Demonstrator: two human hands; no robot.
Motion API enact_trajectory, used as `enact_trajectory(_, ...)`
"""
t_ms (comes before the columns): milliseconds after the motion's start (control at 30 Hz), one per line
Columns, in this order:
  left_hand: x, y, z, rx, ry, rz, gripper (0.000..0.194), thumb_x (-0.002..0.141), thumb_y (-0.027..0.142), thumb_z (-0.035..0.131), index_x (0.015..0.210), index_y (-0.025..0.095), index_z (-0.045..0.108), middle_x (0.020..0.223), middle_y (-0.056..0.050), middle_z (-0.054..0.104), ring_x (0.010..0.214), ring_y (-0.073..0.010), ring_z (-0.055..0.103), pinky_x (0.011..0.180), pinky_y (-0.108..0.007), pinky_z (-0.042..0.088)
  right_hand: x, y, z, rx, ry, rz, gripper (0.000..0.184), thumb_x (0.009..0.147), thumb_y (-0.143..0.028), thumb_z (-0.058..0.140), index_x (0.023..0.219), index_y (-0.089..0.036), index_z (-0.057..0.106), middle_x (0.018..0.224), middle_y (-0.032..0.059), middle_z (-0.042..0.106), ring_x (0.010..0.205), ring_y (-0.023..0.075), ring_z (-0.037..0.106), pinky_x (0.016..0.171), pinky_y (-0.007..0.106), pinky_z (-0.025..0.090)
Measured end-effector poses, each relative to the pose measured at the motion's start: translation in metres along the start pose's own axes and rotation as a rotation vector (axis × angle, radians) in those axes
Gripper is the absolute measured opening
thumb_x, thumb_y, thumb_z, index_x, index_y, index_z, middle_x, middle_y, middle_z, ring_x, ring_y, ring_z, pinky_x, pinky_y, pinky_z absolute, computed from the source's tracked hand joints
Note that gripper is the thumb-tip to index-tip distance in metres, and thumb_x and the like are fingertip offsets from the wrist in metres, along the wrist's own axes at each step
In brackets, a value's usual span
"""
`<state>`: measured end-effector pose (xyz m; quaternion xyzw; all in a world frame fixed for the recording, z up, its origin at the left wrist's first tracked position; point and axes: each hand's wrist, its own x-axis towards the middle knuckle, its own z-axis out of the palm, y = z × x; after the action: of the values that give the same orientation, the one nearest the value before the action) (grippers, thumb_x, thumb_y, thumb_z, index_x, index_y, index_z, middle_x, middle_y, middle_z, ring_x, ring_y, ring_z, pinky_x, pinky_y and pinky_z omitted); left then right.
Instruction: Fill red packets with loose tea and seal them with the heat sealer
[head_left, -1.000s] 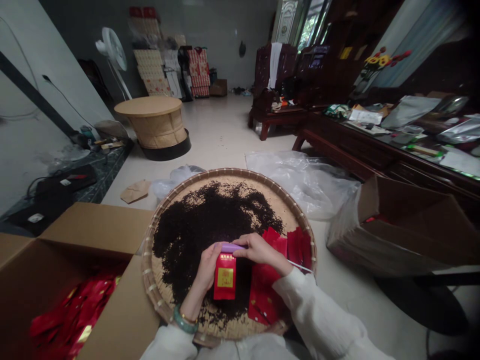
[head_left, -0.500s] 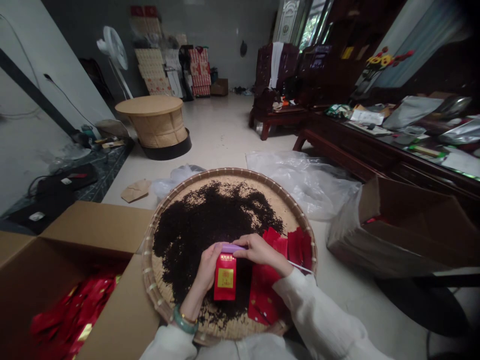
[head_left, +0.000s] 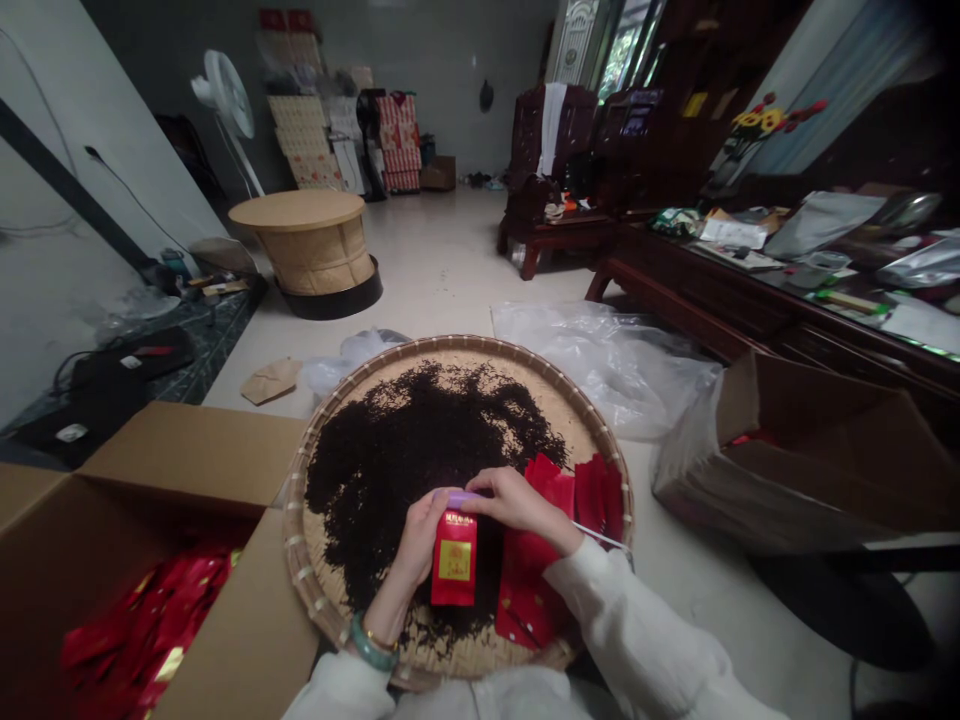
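A small red packet (head_left: 454, 575) with a yellow label hangs upright in front of me, over the dark loose leaves, which look like tea (head_left: 405, 440). A purple strip like a bag clip (head_left: 459, 498) lies across its top edge. My left hand (head_left: 420, 535) is closed at the packet's upper left corner, by the strip's left end. Pinching the strip's right end is my right hand (head_left: 516, 500). Flat red packets (head_left: 529, 590) lie under my right wrist. A thin white stick-like thing (head_left: 600, 536) shows beside that wrist; its other end is hidden.
A round woven tray (head_left: 300, 560) holds the leaves. On the left, an open cardboard box (head_left: 191, 450) contains many red packets. Another open carton (head_left: 817, 470) stands at right, by a dark wooden table (head_left: 675, 280). Clear plastic sheeting (head_left: 600, 360) lies on the floor behind the tray.
The red packet and purple strip have shifted slightly right and down. My left hand has moved a little with them, while my right hand stays nearly in place.
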<state>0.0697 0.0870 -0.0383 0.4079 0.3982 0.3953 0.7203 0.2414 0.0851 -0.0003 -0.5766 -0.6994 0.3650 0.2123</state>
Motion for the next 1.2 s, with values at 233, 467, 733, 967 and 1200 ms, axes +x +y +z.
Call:
enact_trajectory(233, -0.001, 0.0, -0.001, -0.036, -0.057, -0.182, 0.066, 0.067, 0.063, 0.068, 0.104, 0.009, 0.062, 0.078, -0.01, 0.07, 0.06, -0.0176, 0.064, 0.057, -0.026, 0.046, 0.001, 0.0, 0.005, 0.045, 0.035, 0.013, 0.033, 0.082, -0.046, 0.062, 0.09, -0.016, 0.075, 0.081, 0.0043, 0.071, 0.072, 0.0161, 0.061, 0.062, 0.023, 0.037)
enact_trajectory(467, -0.004, 0.0, 0.001, 0.02, 0.003, -0.236, 0.081, 0.062, 0.079, 0.057, 0.099, 0.007, 0.057, 0.07, -0.014, 0.071, 0.046, -0.0179, 0.061, 0.044, -0.025, 0.044, 0.003, 0.023, -0.008, 0.189, 0.011, 0.1, 0.038, 0.084, -0.047, 0.057, 0.095, -0.014, 0.072, 0.08, 0.0034, 0.069, 0.069, 0.0157, 0.059, 0.06, 0.023, 0.039)
enact_trajectory(733, -0.004, -0.001, 0.003, 0.03, 0.019, -0.261, 0.086, 0.064, 0.086, 0.044, 0.099, 0.008, 0.057, 0.069, -0.013, 0.071, 0.05, -0.02, 0.064, 0.046, -0.027, 0.046, -0.002, 0.03, -0.006, -0.119, 0.188, 0.036, 0.036, 0.088, -0.041, 0.056, 0.112, -0.015, 0.064, 0.098, 0.0097, 0.066, 0.088, 0.0202, 0.061, 0.075, 0.028, 0.043)
enact_trajectory(967, -0.006, -0.001, 0.007, 0.11, -0.06, -0.303, 0.086, 0.06, 0.09, 0.038, 0.086, 0.011, 0.06, 0.049, -0.005, 0.062, 0.044, -0.0177, 0.06, 0.044, -0.024, 0.042, 0.01, 0.009, 0.029, -0.197, 0.143, -0.4, 0.029, 0.094, -0.032, 0.048, 0.075, -0.014, 0.061, 0.072, 0.0053, 0.062, 0.066, 0.0131, 0.056, 0.062, 0.023, 0.041)
enact_trajectory(1200, -0.009, -0.003, -0.001, 0.065, -0.219, -0.479, 0.09, 0.062, 0.09, 0.034, 0.078, 0.007, 0.065, 0.058, -0.011, 0.066, 0.05, -0.0182, 0.062, 0.048, -0.026, 0.046, 0.004, 0.019, 0.032, -0.241, 0.137, -0.466, 0.037, 0.098, -0.03, 0.039, 0.066, -0.016, 0.051, 0.061, 0.0008, 0.053, 0.056, 0.0101, 0.048, 0.057, 0.022, 0.036)
